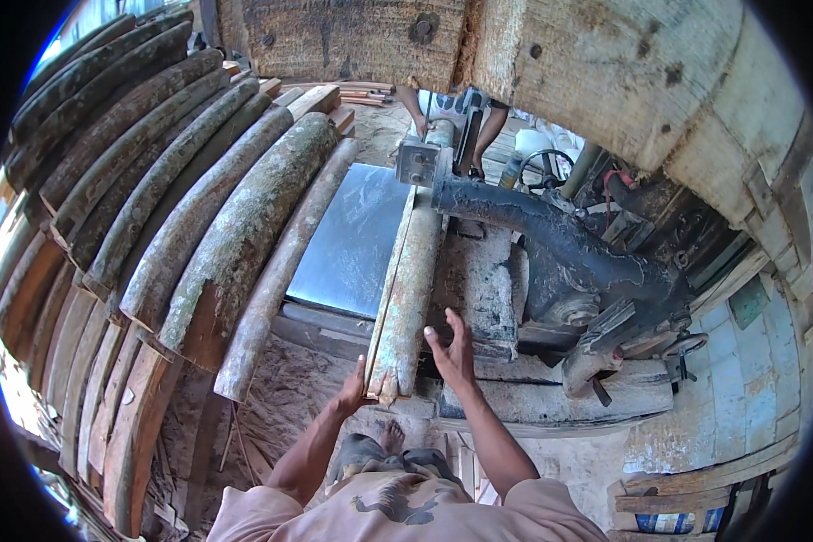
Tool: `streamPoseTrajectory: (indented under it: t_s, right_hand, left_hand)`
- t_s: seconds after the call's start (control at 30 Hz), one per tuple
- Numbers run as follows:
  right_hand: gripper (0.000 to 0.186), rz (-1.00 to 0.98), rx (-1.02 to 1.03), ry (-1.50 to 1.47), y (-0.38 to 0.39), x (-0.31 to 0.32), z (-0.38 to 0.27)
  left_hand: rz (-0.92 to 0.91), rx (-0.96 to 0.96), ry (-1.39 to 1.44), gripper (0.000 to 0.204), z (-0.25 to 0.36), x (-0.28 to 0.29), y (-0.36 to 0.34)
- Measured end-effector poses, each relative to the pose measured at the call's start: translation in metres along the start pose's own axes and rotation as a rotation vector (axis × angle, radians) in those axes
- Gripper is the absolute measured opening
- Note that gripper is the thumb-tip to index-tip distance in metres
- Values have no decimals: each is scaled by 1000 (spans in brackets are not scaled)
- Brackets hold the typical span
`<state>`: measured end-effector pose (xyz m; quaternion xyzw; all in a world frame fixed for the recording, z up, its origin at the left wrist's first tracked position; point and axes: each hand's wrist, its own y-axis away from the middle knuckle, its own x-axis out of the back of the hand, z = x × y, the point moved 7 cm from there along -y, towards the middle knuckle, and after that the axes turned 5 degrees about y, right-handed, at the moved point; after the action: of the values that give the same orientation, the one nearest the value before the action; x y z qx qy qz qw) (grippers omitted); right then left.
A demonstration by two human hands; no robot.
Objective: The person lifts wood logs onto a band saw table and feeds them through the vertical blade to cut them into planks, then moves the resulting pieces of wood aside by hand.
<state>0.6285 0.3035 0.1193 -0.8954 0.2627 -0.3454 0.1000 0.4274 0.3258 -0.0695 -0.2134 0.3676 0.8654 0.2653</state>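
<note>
A pale, bark-covered log [403,312], split lengthwise, lies along the machine beside a shiny metal plate [339,244]. My left hand [351,388] grips the near end of the log at its left side, fingers partly hidden. My right hand [452,352] is just to the right of the log, fingers apart, thumb close to the bark. The far end of the log runs under a dark blade guide [417,164] on a heavy black machine arm [524,221].
A stack of bark-covered logs and slabs [235,253] fills the left side. A co-worker's arms [492,126] show beyond the machine. A rough wooden beam [596,63] hangs overhead. A handwheel [685,343] sits at right. Sawdust covers the ground [262,411].
</note>
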Motion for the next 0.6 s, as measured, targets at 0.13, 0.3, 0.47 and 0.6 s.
streamPoseTrajectory:
  t_s: [0.13, 0.3, 0.47, 0.6]
  right_hand:
    - [100, -531, -535, -517, 130, -75, 50]
    - [95, -546, -794, -722, 239, -70, 5]
    - [92, -511, -621, -712, 300, -41, -45]
    - [90, -518, -550, -674, 351, -31, -62]
  left_hand:
    - [102, 29, -100, 69, -37, 9, 45]
    - [54, 27, -9, 67, -97, 43, 91]
    - [153, 50, -47, 65, -137, 42, 168]
    - [117, 45, -122, 66, -147, 18, 238]
